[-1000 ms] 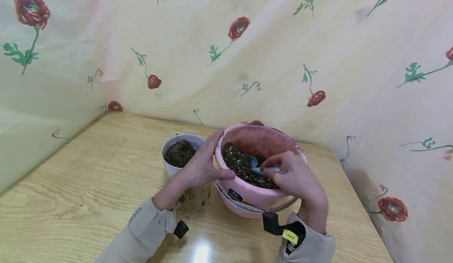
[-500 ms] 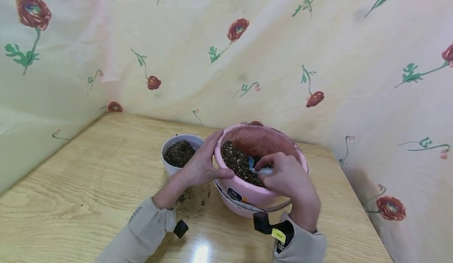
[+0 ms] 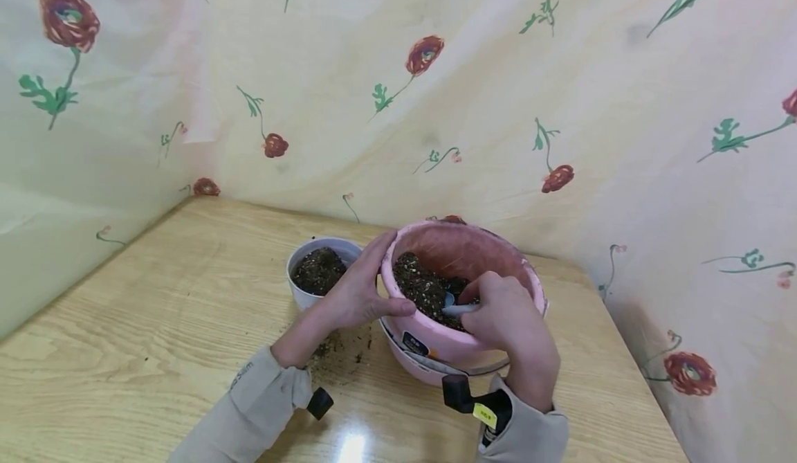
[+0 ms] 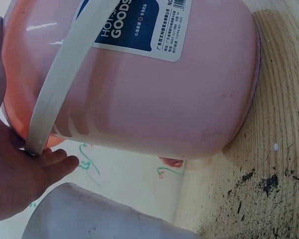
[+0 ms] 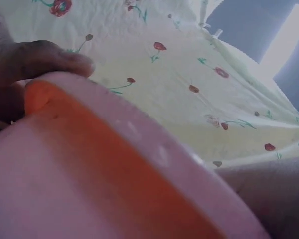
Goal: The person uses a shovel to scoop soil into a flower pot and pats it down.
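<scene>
In the head view, a pink bucket (image 3: 463,331) holds dark potting soil (image 3: 418,284), heaped toward its left side. My left hand (image 3: 358,297) grips the bucket's left rim, thumb along the front. Reaching inside, my right hand (image 3: 507,318) holds a small trowel (image 3: 457,309) by its pale handle; the bluish blade is partly in the soil. The left wrist view shows left fingers (image 4: 60,167) beside the bucket's pale carry handle (image 4: 65,74), which hangs across its labelled side. The bucket's rim (image 5: 154,144) fills much of the right wrist view, with the left thumb over it.
A white pot (image 3: 301,293) partly filled with soil stands just left of the bucket, behind my left forearm. Loose soil crumbs (image 3: 336,349) lie scattered on the wooden table (image 3: 187,324). Flower-patterned cloth (image 3: 349,103) hangs behind and along both sides.
My right hand has moved left and slightly down inside the bucket, shifting the trowel with it. The left hand has kept its hold on the rim.
</scene>
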`<state>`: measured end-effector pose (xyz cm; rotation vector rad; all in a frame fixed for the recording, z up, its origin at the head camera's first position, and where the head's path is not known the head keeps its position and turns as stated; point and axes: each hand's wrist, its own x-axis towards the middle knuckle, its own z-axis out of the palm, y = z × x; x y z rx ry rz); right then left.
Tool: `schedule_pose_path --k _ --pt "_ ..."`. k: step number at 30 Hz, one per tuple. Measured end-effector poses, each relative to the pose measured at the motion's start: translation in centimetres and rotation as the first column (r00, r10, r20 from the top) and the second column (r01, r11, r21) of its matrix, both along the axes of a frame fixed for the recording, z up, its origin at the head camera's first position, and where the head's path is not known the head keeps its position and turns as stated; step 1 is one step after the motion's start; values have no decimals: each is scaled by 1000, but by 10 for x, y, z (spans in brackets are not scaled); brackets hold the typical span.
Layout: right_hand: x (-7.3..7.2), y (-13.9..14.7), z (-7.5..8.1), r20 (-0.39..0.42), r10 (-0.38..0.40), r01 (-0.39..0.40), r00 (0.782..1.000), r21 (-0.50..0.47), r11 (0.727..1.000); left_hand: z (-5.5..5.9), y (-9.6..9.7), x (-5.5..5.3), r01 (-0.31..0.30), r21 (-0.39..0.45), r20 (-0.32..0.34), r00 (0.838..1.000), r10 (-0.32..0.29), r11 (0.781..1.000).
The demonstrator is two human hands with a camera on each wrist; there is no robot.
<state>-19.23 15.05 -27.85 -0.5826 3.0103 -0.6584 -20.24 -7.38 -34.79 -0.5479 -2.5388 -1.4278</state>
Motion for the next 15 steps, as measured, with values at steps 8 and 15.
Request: schedule_pose_path --k 8,15 --pt "-3 9 -3 -35 125 -128 992 -98 987 1 0 1 1 -3 18 1000 -1 1000" --pt "-5 12 -4 0 103 -102 995 -176 979 0 0 0 18 7 0 1000 -18 1000"
